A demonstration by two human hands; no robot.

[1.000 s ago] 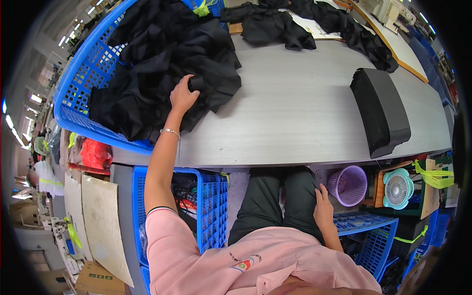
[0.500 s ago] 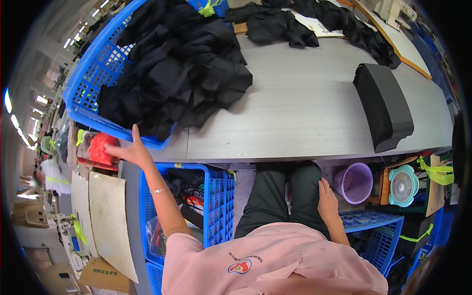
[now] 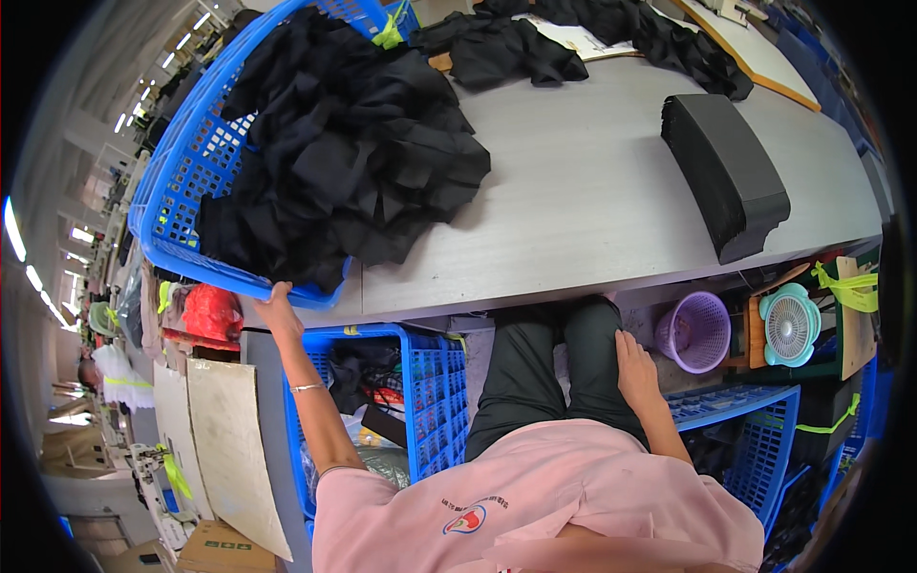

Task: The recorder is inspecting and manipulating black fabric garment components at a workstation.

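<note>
My left hand (image 3: 279,311) has its fingers hooked over the near rim of a blue plastic basket (image 3: 177,250), which lies at the far left of the table; the fingertips are partly hidden by the rim. Black fabric pieces (image 3: 349,148) are heaped in the basket and spill over its right side onto the grey table (image 3: 564,162). My right hand (image 3: 634,367) lies flat on my right thigh, fingers stretched out and holding nothing. A neat stack of black cut pieces (image 3: 731,167) stands on the right of the table.
More black fabric (image 3: 516,53) lies along the table's back. Below, a second blue basket (image 3: 435,401) with mixed items stands left of my legs. To their right are a purple bin (image 3: 695,332), a turquoise fan (image 3: 791,325) and a blue crate (image 3: 755,449). A red bag (image 3: 212,313) sits at the left.
My left hand, spread beside the basket before, has come to its near rim and closed on it. My right hand stays on my thigh. The whole view has shifted slightly.
</note>
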